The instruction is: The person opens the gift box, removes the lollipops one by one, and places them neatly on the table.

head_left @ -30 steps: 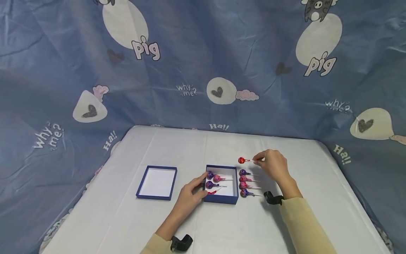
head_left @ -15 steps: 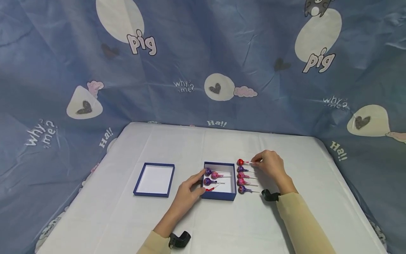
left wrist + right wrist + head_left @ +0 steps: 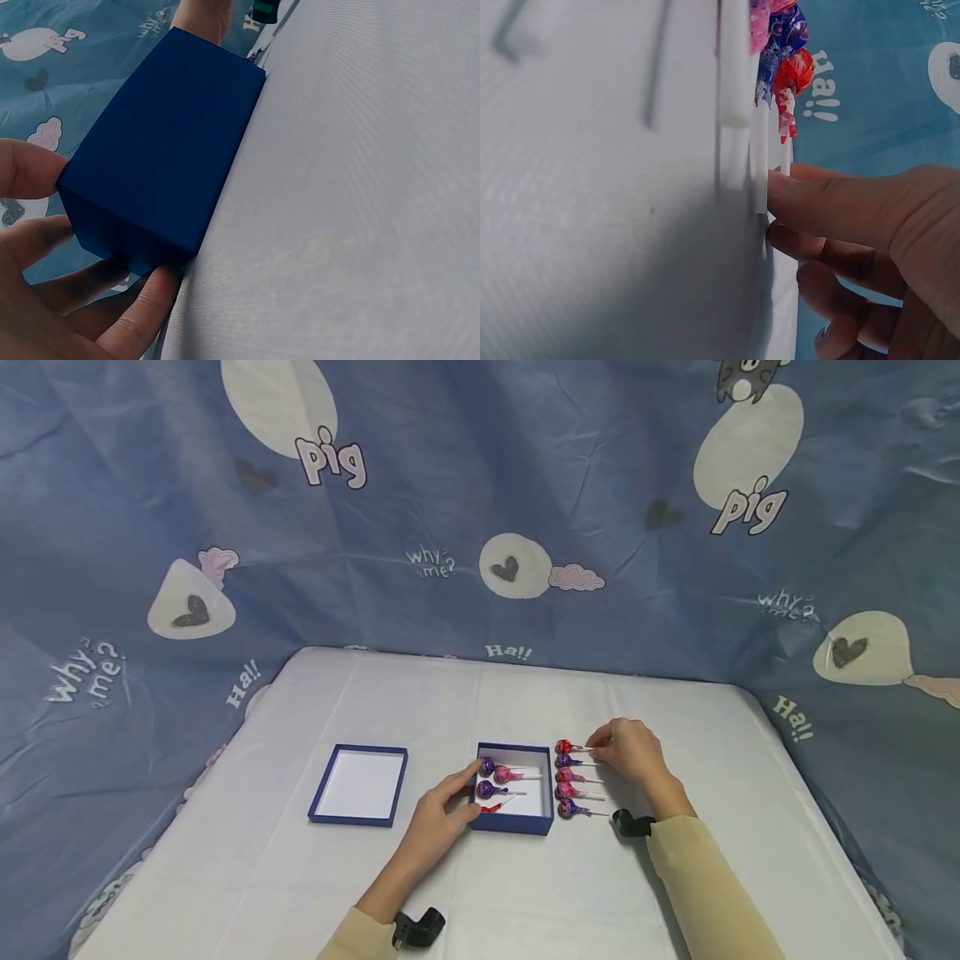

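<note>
My right hand pinches the white stick of a red lollipop, which lies at the far end of a row of purple and pink lollipops just right of an open blue box. In the right wrist view the thumb and fingers meet at the stick below the red lollipop. My left hand grips the box's left wall. Its thumb and fingers sit around a corner of the box. Several lollipops lie inside.
The box's blue lid lies upturned to the left on the white table. A blue printed cloth hangs behind and around the table. A black strap mount sits on each wrist.
My right hand has brought the red lollipop down and nearer, into line with the row beside the box. The left hand has stayed on the box.
</note>
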Motion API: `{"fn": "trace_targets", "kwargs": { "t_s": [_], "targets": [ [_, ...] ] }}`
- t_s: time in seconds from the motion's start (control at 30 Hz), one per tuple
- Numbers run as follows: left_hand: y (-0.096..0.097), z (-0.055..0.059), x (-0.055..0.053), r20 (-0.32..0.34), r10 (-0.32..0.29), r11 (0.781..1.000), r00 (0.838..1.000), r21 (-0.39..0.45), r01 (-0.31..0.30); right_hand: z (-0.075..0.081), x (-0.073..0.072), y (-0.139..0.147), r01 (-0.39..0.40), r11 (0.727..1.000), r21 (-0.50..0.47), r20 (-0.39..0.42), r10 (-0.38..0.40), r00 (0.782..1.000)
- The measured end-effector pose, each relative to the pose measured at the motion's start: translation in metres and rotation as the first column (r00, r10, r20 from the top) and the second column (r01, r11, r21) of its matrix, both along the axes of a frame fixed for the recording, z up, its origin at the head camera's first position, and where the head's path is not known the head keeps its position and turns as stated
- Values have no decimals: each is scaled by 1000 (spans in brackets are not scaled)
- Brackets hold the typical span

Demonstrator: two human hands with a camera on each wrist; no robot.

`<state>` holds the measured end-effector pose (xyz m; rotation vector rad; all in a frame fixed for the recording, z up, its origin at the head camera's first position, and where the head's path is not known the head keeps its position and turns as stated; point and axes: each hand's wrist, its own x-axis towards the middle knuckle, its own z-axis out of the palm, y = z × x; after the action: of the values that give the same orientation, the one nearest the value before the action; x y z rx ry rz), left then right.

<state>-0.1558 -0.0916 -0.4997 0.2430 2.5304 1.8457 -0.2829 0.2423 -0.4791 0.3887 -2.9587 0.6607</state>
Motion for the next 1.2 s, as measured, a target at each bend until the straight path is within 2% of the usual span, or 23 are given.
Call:
{"fn": "trace_targets", "kwargs": {
  "t_s": [0.4,0.63,0.9,1.2],
  "targets": [
    [0,-2,1,-4,-7,1000,1000,12,7,-3,0,1,-8,1000,-15,35,8,999],
    [1,-3,-1,-19,4,1000,1000,-3,-4,9,-1,2,-17,1000,-6,77,18,997],
    [2,0,-3,-21,-14,1000,1000,4,14,32,5,1,-22,1000,-22,-11,22,1000],
    [2,0,-2,-12,7,1000,1000,0,-7,51,19,-21,-64,996,-54,-77,60,995]
  ]
}}
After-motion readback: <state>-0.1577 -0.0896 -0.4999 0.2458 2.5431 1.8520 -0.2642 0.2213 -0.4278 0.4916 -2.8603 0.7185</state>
